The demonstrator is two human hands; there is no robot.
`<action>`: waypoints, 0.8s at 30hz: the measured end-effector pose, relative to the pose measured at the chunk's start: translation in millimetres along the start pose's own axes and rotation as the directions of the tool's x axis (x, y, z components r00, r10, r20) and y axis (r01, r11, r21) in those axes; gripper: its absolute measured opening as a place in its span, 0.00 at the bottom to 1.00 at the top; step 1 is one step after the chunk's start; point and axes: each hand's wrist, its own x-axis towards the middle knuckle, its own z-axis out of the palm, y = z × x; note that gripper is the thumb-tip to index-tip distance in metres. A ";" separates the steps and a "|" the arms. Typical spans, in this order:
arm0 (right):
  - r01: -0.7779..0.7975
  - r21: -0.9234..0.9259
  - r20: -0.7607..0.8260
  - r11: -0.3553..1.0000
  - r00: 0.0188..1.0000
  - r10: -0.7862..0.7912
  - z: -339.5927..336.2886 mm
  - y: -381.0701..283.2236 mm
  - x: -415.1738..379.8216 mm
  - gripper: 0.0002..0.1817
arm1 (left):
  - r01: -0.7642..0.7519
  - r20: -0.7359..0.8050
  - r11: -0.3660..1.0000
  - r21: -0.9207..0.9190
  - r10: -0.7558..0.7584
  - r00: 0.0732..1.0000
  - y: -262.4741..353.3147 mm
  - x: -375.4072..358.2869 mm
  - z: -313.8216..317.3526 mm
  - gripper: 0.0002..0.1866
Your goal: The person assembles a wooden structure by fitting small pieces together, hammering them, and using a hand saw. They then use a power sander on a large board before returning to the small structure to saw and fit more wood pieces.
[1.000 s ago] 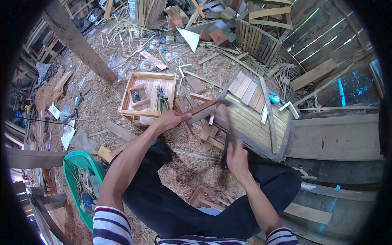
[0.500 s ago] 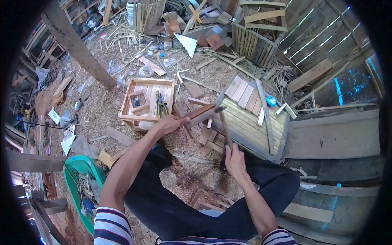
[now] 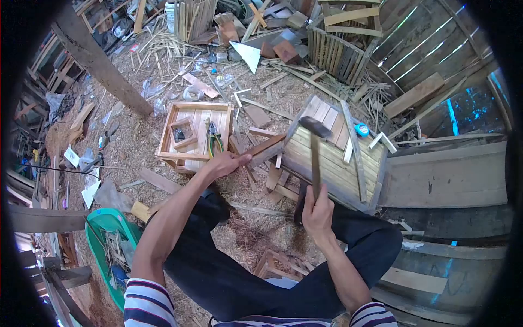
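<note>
Head view, hammer (image 3: 315, 143) raised above panel (image 3: 332, 158) edge

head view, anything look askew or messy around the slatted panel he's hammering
Yes: the slatted panel lies tilted, one loose strip crossing its slats at an angle. Offcuts and shavings litter the ground beside it.

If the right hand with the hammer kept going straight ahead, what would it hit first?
Probably the slatted wooden panel: the right hand grips the hammer, whose head sits over the panel's near-left corner, by the wooden strip the left hand holds. Depth is unclear.
</note>
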 end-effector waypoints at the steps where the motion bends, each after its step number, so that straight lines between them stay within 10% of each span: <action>1: -0.007 0.001 0.004 1.000 1.000 0.007 4.3 14.9 -2.1 0.13 | 0.017 -0.011 1.000 -0.013 -0.017 1.000 1.7 -1.8 -0.4 0.38; 3: -0.106 -0.301 0.303 0.948 0.932 0.200 14.6 60.5 -2.2 0.12 | 0.025 -0.031 0.999 -0.022 -0.026 0.999 6.0 -7.2 -0.3 0.38; 11: -0.007 -0.060 0.040 0.998 0.999 0.009 -3.4 1.9 -2.3 0.10 | 0.081 0.104 0.994 0.070 -0.088 0.991 5.5 -2.5 -6.1 0.46; 15: -0.092 -0.342 0.275 0.935 0.942 0.193 11.3 43.1 5.0 0.10 | 0.066 0.087 0.996 0.053 -0.070 0.994 9.4 -4.4 -8.7 0.47; 22: -0.095 -0.042 0.060 0.995 0.993 0.097 0.5 9.3 -3.2 0.12 | 0.034 0.052 0.998 0.049 -0.036 0.998 -1.3 -2.6 -0.2 0.45; 24: -0.106 -0.290 0.221 0.951 0.960 0.174 12.2 67.4 -4.3 0.11 | 0.086 0.094 0.995 0.041 -0.090 0.992 7.5 -3.3 -5.9 0.46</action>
